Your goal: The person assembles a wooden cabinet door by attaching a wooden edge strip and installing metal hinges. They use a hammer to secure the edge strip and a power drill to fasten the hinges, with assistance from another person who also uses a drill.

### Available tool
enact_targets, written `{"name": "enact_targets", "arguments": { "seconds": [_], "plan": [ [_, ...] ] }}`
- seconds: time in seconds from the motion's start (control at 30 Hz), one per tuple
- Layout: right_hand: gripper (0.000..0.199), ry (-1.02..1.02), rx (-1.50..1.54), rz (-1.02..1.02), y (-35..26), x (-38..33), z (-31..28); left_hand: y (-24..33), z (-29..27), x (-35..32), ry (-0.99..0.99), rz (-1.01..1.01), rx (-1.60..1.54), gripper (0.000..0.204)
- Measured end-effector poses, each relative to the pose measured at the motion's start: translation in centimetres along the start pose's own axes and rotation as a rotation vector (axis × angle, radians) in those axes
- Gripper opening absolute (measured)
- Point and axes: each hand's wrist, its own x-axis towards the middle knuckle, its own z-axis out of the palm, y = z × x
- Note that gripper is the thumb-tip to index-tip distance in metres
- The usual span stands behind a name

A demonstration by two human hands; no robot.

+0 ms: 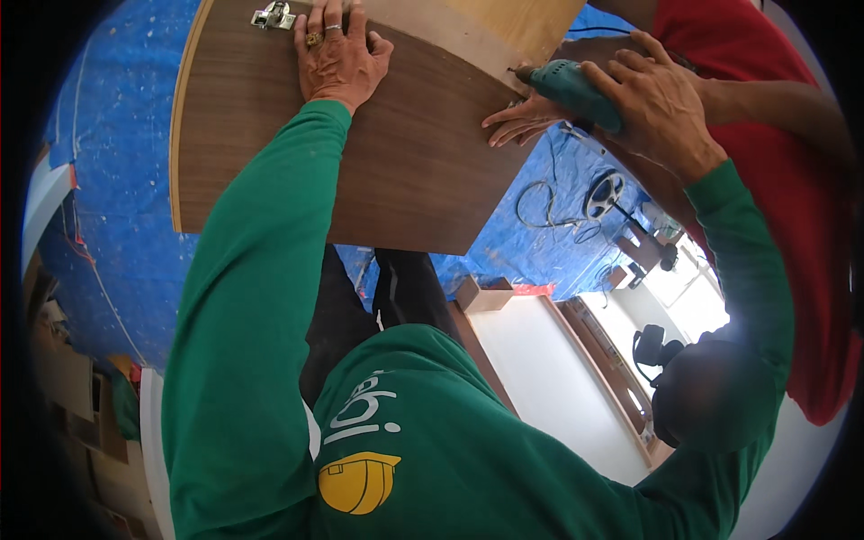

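My left hand [340, 58] lies palm down on a brown wood-grain panel [396, 171], fingers spread, with rings on two of them. Just beside its fingertips, a metal cabinet hinge [273, 16] is fixed near the panel's edge. In my right hand [655, 108] is a teal power drill [576, 93], its tip pointing left at the seam between the brown panel and a paler wooden board [513, 27]. Below the drill's tip, another hand [522, 121], apparently the co-worker's, rests on the panel's right side. The drill's handle is hidden.
A co-worker in a red garment [765, 198] is close on the right. Blue sheeting [117, 117] covers the floor, with a cable [540, 202] and a wheel-like object [605, 193] on the right. Lower right are a small wooden box [484, 294] and a person's black headgear [655, 349].
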Motion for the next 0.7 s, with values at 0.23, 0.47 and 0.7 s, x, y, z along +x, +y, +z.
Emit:
{"name": "enact_targets", "arguments": {
  "seconds": [0.23, 0.47, 0.7],
  "plan": [
    [0.069, -0.024, 0.054, 0.013, 1.3, -0.9, 0.0, 0.3, -0.1, -0.2, -0.009, -0.004, 0.01, 0.054],
    [0.07, 0.021, 0.014, -0.067, 2.1, -1.4, 1.0, 0.2, 0.1, -0.2, 0.02, -0.002, 0.007, 0.052],
    [0.073, -0.067, 0.105, -0.012, 2.3, -1.3, 1.0, 0.2, 0.0, 0.1, 0.017, -0.001, 0.007, 0.053]
  ]
}}
